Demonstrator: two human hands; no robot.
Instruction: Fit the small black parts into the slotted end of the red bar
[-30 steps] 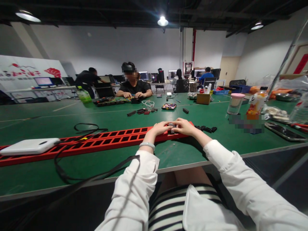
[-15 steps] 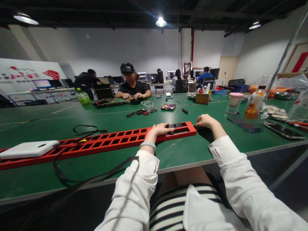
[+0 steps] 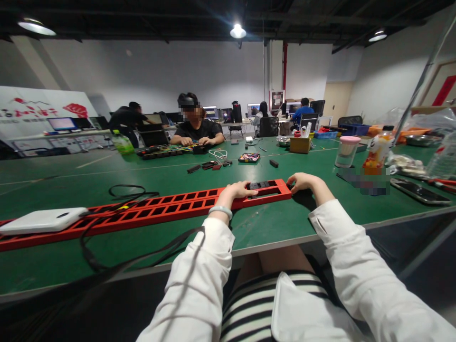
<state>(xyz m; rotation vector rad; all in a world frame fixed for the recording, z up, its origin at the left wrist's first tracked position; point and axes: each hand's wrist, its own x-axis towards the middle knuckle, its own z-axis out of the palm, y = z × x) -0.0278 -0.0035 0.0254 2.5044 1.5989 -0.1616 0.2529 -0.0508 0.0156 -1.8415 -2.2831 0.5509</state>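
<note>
A long red slotted frame point(image 3: 185, 210) lies across the green table point(image 3: 142, 256). Near its right end several black blocks point(image 3: 259, 185) sit in the openings. My left hand point(image 3: 235, 191) is closed over the frame beside these blocks, its thumb on the near side and its fingers on the far side. At the frame's right tip, my right hand point(image 3: 304, 183) has its fingers pinched together. Something small and dark shows at those fingertips, too hidden to name.
A white power bank point(image 3: 42, 221) rests on the frame's left part, with a black cable point(image 3: 85, 247) running from it. Beyond lie loose dark pieces point(image 3: 210, 165) and a black block point(image 3: 273, 163). To the right are a cup point(image 3: 346, 153), a bottle point(image 3: 377, 149) and a phone point(image 3: 420, 191). A co-worker point(image 3: 195, 128) sits opposite.
My right hand has shifted slightly left and down, closer to the frame's right tip. My left hand stays on the frame.
</note>
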